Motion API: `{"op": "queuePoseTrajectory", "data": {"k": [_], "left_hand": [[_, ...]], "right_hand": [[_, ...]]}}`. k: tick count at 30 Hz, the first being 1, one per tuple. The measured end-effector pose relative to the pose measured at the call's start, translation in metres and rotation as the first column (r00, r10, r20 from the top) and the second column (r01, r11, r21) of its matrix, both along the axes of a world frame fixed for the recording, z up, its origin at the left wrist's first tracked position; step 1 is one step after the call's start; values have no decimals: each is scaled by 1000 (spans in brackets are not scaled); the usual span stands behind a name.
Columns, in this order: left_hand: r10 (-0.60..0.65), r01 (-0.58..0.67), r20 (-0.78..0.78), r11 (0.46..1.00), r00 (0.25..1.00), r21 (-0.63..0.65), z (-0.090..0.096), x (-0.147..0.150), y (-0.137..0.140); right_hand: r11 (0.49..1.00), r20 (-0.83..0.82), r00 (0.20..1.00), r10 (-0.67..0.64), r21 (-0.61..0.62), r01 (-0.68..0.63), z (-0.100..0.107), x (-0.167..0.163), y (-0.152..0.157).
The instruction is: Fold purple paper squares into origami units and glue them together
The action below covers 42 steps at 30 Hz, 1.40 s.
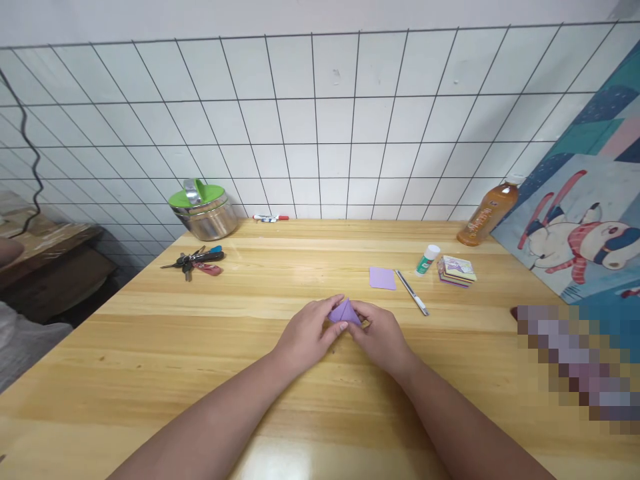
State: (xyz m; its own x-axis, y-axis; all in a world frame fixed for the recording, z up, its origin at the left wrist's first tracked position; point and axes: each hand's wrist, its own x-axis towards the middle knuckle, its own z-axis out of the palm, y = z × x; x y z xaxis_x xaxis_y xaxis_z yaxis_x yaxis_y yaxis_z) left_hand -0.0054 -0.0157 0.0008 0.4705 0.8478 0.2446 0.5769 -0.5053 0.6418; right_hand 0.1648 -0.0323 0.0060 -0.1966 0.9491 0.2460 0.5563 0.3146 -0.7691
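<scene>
Between my two hands is a small folded purple paper [346,312], roughly triangular with a crease running down from its peak. My left hand [311,328] pinches its left side, with the thumb at the lower edge. My right hand [380,333] closes on the right side, thumb below and fingers behind, partly hidden. Just beyond my right hand lies a flat purple paper square [383,278]. Beside that square rests a slim utility knife [412,293], set at a slant.
A glue stick [427,260] stands near a paper stack [457,271]. Farther back are a tea bottle [490,212], a marker [271,218] and a steel pot with green lid [205,210]. Keys [194,261] lie at left. A pixelated area covers the right edge.
</scene>
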Motion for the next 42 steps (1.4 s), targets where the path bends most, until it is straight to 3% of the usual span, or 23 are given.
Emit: {"op": "queuePoseTrajectory", "data": {"k": [5,9,12,15,18,21,25,34,36,39,42], "left_hand": [[34,-34,-3,999,999,14,6,0,-3],[50,1,221,974,974,-225,7,1,1],[63,190,442,843,895,-503,5,2,8],[179,261,530,714,829,-650,5,0,12],[286,240,547,675,787,-698,7,-2,13],[325,263,564,639,759,-723,9,-2,12],[357,291,598,626,717,-723,9,-1,10],[330,329,631,635,702,-699,6,-1,9],[333,327,621,625,709,-709,7,0,8],[338,317,612,623,715,-715,7,0,7],[350,322,621,622,701,-714,5,0,7]], "right_hand": [[997,81,996,30,64,-36,4,-2,-5],[1000,-38,999,-28,-10,28,0,2,-4],[998,-119,993,-28,-57,22,-2,7,-2],[989,-181,974,139,-25,-146,0,14,-3],[950,-104,944,313,37,-311,6,18,-6],[950,39,954,297,92,-300,8,17,-6],[963,103,973,206,158,-221,4,13,-2],[997,-156,987,28,71,-18,-2,13,2],[996,-140,988,62,76,-52,-2,14,1],[973,-46,975,218,83,-214,-1,15,-2],[976,-41,977,210,74,-207,0,13,-2]]}}
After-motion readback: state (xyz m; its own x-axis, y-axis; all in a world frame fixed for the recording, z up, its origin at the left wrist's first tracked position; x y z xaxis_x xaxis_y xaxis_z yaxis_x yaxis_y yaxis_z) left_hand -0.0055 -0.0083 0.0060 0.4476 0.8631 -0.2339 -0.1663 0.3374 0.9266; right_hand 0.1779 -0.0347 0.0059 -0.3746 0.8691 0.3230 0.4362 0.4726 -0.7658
